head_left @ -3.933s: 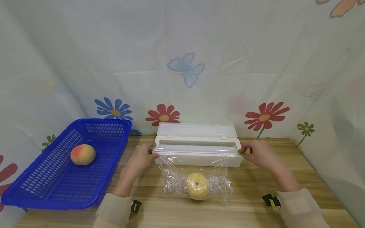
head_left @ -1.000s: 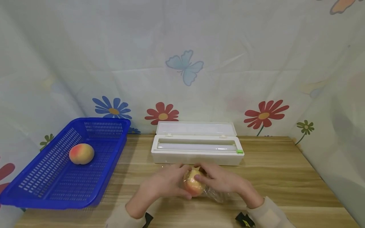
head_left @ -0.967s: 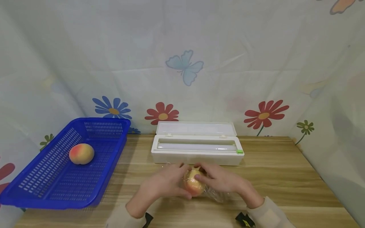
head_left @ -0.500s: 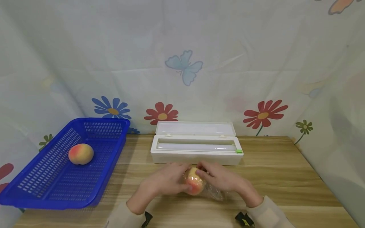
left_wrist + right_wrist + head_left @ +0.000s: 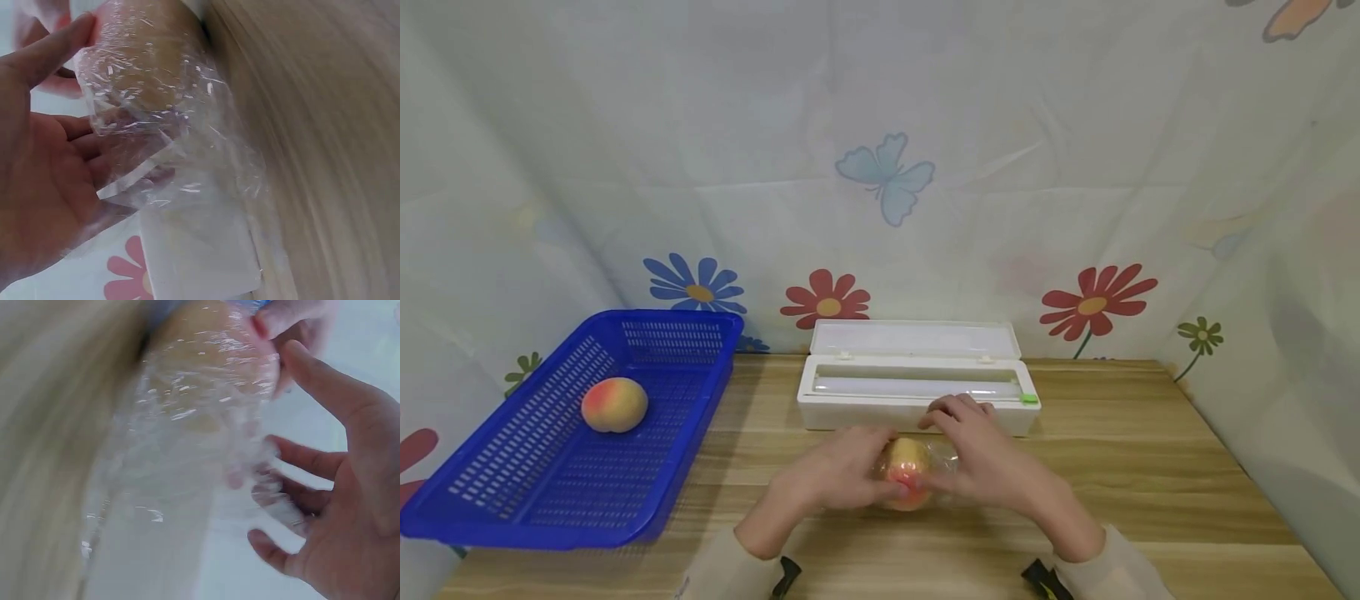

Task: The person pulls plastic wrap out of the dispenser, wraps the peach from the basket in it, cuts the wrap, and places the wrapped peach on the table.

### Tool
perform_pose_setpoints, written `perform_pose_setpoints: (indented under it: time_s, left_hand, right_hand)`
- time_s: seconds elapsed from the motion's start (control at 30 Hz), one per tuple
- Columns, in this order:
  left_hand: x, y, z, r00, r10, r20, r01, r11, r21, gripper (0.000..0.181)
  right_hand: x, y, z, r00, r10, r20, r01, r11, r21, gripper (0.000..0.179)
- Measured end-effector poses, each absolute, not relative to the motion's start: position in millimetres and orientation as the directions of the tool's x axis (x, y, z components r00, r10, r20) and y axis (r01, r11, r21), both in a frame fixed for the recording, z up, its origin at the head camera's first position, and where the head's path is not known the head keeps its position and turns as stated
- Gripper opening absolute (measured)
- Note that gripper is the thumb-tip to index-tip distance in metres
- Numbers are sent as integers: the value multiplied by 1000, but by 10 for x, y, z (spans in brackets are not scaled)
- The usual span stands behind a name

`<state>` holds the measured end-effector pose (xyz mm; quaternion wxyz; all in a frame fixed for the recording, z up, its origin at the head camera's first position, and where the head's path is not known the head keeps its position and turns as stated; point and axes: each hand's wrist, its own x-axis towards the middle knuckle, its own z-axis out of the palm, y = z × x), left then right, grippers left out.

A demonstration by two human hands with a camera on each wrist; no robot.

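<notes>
Left hand (image 5: 842,471) curled round film-wrapped peach (image 5: 907,460), lower centre | right hand (image 5: 988,462) loosely spread beside it | open white box (image 5: 850,415) just above | blue basket (image 5: 625,487), lower left

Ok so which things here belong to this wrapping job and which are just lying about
Seem part of the job:
- peach, film over it
- film
- film box, open

Apparently just lying about:
- basket
- other peach, inside it, untouched

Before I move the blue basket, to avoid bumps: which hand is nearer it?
Left. The left hand is right of the blue basket; the right hand is farther right, beyond the wrapped peach.
</notes>
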<state>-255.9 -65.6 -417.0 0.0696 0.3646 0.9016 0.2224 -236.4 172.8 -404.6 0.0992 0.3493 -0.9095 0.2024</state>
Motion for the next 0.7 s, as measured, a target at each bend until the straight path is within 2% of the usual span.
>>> perform_pose_setpoints:
  time_s: [0.07,0.13,0.27,0.5,0.6,0.7]
  left_hand:
    - [-2567,-658,-4185,-731,681,37,616,636,465,48]
    - [-2570,-657,-4192,-734,678,39,612,635,472,48]
    - [-2556,-656,-4174,-731,680,57,616,623,482,52]
    - [-2506,-656,-4074,-706,696,128,675,607,419,60]
    - [-2488,-648,-4035,-699,699,149,695,615,373,66]
    - [-2473,-647,-3980,-690,688,225,720,616,320,74]
  right_hand:
    - [-2337,1717,-4017,-712,-622,326,-700,664,-264,66]
    - [-2316,1700,-4004,-710,-645,284,-705,654,-275,71]
    - [-2310,1674,-4018,-741,-644,190,-660,645,-385,72]
    - [-2384,1687,-4077,-728,-644,235,-652,546,-525,72]
    - [-2385,1712,-4074,-754,-615,232,-620,549,-560,72]
    - [-2379,1737,-4050,-786,-572,235,-582,557,-592,72]
